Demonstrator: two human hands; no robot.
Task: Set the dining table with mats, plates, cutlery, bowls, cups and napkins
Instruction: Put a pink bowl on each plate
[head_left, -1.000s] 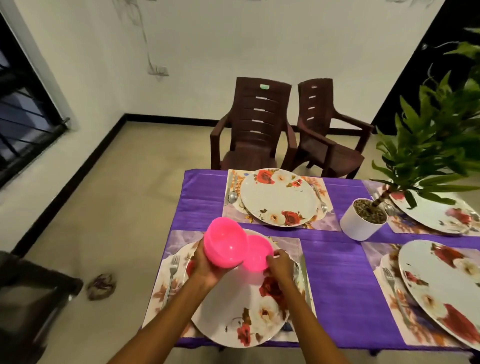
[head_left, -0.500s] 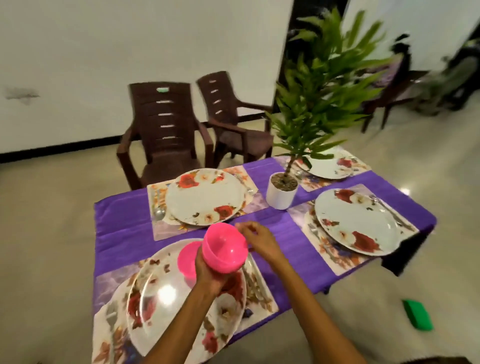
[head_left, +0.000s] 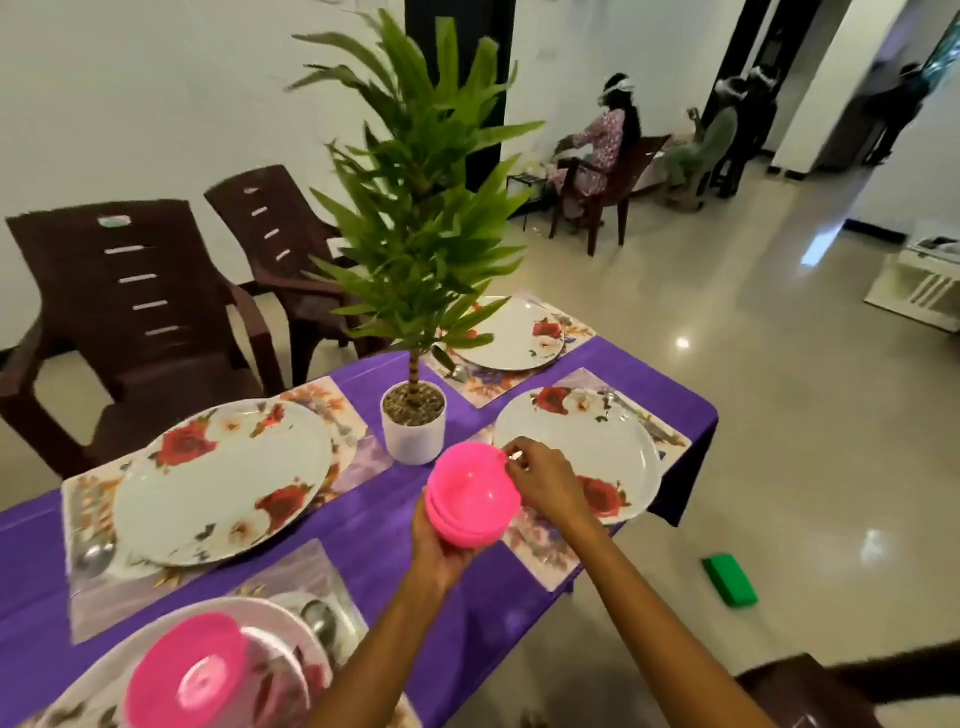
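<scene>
Her left hand (head_left: 439, 551) cupped a nested stack of pink bowls (head_left: 472, 501) from beneath, above the purple tablecloth (head_left: 374, 525) — between two floral plates. Right hand (head_left: 545, 480) pinched the top bowl's far rim over the right-side plate (head_left: 597, 441). One pink bowl (head_left: 187, 670) sat upside down on the nearest plate (head_left: 280, 623) — beside a spoon (head_left: 322, 621).

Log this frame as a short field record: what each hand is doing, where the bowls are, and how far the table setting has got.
left hand: holds the stack of pink bowls from below
right hand: pinches the top bowl's rim
placed bowl: one pink bowl lies upside down on the nearest plate
plates without bowls: left plate, right plate, far plate
centre: potted plant on the purple cloth
cups, napkins: none visible
</scene>
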